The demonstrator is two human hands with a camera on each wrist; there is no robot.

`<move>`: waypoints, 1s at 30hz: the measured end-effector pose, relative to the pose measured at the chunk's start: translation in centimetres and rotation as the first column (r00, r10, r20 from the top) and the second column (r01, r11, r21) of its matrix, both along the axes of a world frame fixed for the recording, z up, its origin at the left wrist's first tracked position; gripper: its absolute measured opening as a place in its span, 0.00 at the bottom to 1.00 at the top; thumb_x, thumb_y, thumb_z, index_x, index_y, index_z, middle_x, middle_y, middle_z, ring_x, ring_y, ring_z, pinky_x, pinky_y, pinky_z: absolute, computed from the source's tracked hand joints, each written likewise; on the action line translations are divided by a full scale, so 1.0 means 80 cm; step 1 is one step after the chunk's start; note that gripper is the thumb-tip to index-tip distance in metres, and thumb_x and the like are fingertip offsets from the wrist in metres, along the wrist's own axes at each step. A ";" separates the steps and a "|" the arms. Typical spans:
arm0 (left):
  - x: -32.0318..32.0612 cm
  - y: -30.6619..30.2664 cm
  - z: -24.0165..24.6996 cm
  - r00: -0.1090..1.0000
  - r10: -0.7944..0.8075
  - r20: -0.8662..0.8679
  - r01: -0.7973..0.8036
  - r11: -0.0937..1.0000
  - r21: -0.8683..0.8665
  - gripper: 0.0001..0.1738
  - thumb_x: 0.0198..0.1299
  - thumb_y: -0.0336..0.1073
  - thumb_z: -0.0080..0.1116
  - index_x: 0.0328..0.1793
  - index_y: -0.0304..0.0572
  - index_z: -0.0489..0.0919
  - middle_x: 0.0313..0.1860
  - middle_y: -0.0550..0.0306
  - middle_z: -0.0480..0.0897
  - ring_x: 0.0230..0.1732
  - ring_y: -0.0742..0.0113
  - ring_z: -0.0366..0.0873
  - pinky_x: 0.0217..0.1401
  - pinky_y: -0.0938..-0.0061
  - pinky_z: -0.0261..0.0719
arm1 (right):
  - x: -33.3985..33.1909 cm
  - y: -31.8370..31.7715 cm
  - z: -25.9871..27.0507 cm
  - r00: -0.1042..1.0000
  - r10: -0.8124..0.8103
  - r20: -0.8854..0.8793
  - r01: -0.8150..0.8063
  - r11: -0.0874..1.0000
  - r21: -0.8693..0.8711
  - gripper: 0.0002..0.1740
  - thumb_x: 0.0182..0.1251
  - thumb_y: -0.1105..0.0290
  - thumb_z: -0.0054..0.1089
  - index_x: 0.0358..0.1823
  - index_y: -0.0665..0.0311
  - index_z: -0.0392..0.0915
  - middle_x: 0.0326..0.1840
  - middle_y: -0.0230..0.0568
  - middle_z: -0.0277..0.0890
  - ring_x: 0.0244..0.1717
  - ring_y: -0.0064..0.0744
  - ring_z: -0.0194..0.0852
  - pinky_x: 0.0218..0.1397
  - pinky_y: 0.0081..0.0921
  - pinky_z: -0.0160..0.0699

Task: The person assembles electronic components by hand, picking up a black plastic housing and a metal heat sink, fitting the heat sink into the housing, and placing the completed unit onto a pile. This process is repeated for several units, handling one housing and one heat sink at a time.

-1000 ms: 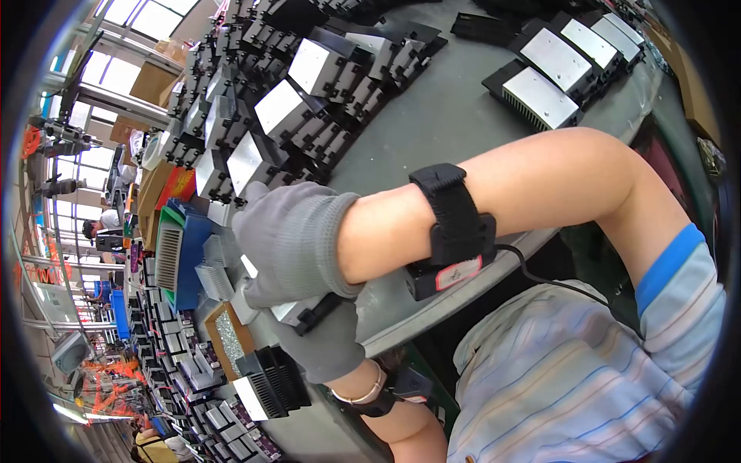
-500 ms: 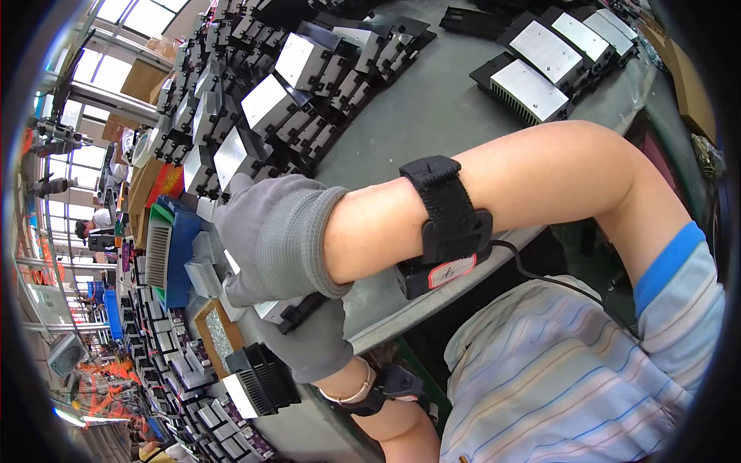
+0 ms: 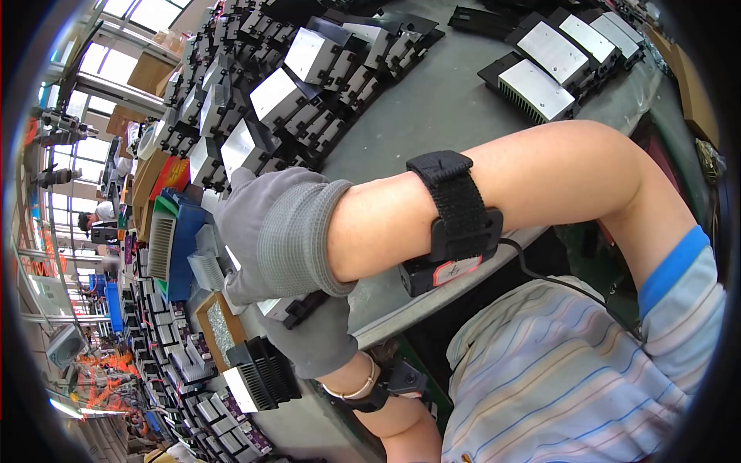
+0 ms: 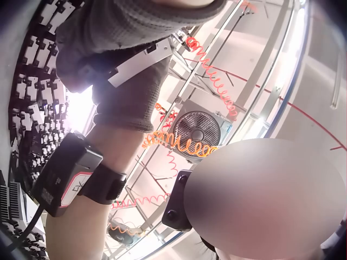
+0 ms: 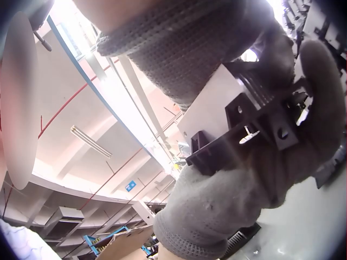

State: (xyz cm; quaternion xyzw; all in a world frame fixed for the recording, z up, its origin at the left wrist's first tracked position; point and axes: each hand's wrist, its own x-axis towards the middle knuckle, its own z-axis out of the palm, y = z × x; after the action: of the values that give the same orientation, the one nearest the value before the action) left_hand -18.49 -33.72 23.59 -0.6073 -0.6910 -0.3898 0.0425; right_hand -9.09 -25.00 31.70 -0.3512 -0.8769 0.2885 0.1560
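Note:
Both hands wear grey gloves and meet around one part, a silver heat sink set in a black bracket with tabs and holes. My left hand grips the bracket from below, its fingers curled up past the far end in the right wrist view. Over the top comes my right hand, fingers bent around the part, a sliver of bright metal showing between them. Seen from the left wrist, a silver face lies between the two gloves. Most right fingertips are hidden.
Stacked silver-and-black units crowd the bench beyond the right hand. More heat sinks stand at upper right. Near the left hand are a finned black heat sink, a cardboard box of small metal parts and a blue bin.
The head view has shifted slightly. Both hands keep their hold on the heat sink, with barely any movement against the bench.

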 end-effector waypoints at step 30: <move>-0.094 0.089 -0.042 0.981 0.191 -0.036 -0.184 0.849 -0.496 0.50 0.50 0.63 0.59 0.71 0.36 0.58 0.71 0.29 0.54 0.67 0.37 0.59 0.68 0.60 0.59 | -0.041 0.152 0.022 0.967 -0.205 -0.149 0.253 0.795 0.552 0.28 0.59 0.45 0.54 0.41 0.67 0.75 0.42 0.53 0.73 0.40 0.48 0.79 0.39 0.38 0.78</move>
State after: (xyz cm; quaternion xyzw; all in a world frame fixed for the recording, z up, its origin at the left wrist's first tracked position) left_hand -25.99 -26.57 20.27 -0.5247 -0.8240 -0.1971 -0.0824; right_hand -12.35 -12.88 33.44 -0.3805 -0.8667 0.0082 0.3225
